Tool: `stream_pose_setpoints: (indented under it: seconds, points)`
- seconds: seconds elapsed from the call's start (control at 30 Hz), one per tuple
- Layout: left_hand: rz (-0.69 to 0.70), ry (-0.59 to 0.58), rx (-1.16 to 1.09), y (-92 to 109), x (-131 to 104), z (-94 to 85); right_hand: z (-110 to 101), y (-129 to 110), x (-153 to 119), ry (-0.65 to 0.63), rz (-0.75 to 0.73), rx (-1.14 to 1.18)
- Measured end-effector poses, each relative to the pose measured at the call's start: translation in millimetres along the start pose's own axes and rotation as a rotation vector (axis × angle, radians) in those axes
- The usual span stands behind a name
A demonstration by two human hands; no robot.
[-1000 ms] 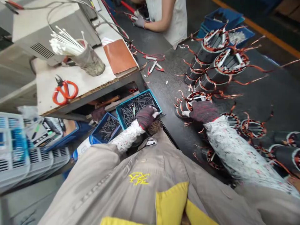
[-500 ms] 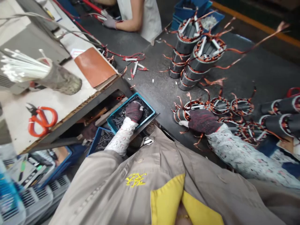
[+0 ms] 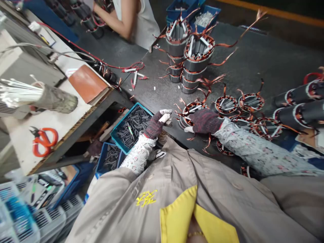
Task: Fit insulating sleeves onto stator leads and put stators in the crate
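My left hand (image 3: 158,124), in a dark red knit glove with bare fingertips, is beside the teal bin (image 3: 118,143) of small black strips (image 3: 135,126). Its thumb and fingers are pinched together; whatever is between them is too small to make out. On the dark bench, my right hand (image 3: 206,121), gloved the same way, grips the near side of a motor stator (image 3: 188,109). Copper wire ends stick out around that stator, and white sleeves lie across its top. Part of its side is hidden behind the glove.
Several stacked stators (image 3: 194,69) stand at the back, with others (image 3: 250,101) to the right. On the left worktop are red-handled cutters (image 3: 44,141), a brown notebook (image 3: 88,83) and a holder of white tubes (image 3: 58,98). A co-worker's arm (image 3: 124,25) shows across the bench.
My left hand has come up out of the teal bin and moved right, close to the stator. My right hand stays at the stator. The camera view has shifted somewhat.
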State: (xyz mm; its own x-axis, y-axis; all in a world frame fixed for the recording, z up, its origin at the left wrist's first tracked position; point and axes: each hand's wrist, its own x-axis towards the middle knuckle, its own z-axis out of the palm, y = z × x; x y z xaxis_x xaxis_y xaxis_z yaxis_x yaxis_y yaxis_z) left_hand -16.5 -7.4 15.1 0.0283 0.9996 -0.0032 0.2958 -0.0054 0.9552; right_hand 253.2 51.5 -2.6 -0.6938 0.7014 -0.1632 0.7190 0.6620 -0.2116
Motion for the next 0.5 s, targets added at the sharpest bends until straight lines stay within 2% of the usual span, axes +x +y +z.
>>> stream_pose_setpoints:
  seconds: [0.13,0.27,0.4,0.5]
  points:
    - [0.044,-0.032,0.024,-7,5,-0.8,-1,0,0,0.018,0.006,0.005]
    - [0.135,-0.083,0.123,-5,17,-10.3,-2,-1,-1,0.019,0.005,0.013]
    - [0.326,-0.171,0.521,5,34,-14.8,-5,-3,-4,0.003,0.002,0.009]
    - [0.502,-0.221,0.823,1,44,2.0,-5,-4,-9,0.012,0.006,-0.018]
